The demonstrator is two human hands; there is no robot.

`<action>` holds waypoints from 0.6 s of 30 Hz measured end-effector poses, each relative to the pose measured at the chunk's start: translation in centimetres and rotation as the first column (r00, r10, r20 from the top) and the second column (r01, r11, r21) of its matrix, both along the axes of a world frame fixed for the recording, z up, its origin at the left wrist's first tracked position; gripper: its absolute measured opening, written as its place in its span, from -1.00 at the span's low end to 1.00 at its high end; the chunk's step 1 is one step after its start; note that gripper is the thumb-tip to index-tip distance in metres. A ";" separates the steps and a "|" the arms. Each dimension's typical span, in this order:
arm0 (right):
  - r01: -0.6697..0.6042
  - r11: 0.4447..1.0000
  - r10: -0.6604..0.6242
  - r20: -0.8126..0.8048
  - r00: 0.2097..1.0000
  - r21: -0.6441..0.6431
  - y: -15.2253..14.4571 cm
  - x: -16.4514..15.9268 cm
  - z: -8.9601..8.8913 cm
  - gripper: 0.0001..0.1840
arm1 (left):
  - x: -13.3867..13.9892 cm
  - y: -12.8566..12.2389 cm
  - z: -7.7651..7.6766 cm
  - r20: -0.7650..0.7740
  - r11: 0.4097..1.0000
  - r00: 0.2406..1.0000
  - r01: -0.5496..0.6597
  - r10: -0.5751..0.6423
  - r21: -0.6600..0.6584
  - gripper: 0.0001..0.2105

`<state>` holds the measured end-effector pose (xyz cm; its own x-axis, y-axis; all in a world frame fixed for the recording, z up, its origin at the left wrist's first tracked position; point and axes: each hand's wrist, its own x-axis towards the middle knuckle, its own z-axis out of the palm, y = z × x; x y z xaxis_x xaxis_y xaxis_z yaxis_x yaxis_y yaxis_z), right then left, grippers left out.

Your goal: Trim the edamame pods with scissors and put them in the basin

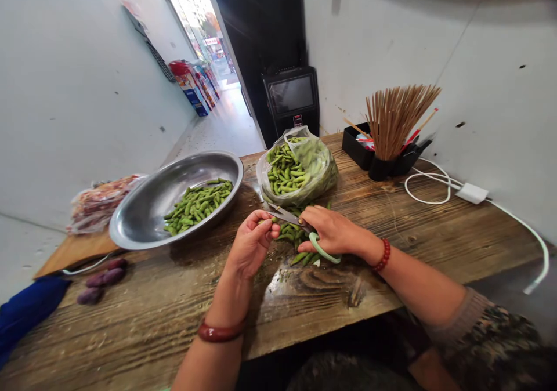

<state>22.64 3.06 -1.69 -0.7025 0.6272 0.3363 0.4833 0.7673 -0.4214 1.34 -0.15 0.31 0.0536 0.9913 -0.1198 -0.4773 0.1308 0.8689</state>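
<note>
My right hand (328,230) is closed around a pair of scissors (319,249) with pale green handles, its blades parted and pointing left. Between the fingertips of my left hand (252,240) is a green soybean pod (274,220), mostly hidden, close to the blades. Loose pods (290,232) lie on the table under the scissors. Just behind them stands an open clear plastic bag (324,173) full of pods. To the left, a wide steel basin (143,205) holds a heap of green pods (200,205) on its right side.
Several purple oblong things (107,278) and a bagged reddish item (102,202) are at the left, near a blue cloth (32,310). At the right back stand a black holder of skewers (385,167) and a white cable (522,223). Walls bound the wooden table (174,315).
</note>
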 end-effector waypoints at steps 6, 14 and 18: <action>-0.028 0.999 0.028 0.010 1.000 0.015 0.0 -0.2 -0.2 -0.53 | 0.5 -0.2 -0.4 -0.029 0.999 0.999 0.041 -0.041 -0.007 -0.73; -0.016 0.999 0.016 0.010 1.000 0.032 -0.2 -0.1 0.4 -0.55 | 0.4 -0.1 -0.6 -0.020 1.000 1.000 0.012 -0.012 -0.008 -0.71; -0.003 0.999 0.003 0.015 1.000 0.039 -0.2 -0.1 0.7 -0.55 | 0.5 -0.1 -0.4 -0.007 1.000 1.000 0.007 -0.007 0.005 -0.71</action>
<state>22.55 2.82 -1.04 -0.7095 0.6117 0.3499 0.4868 0.7845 -0.3841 1.84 -0.22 -0.06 0.0594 0.9915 -0.1156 -0.4707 0.1299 0.8727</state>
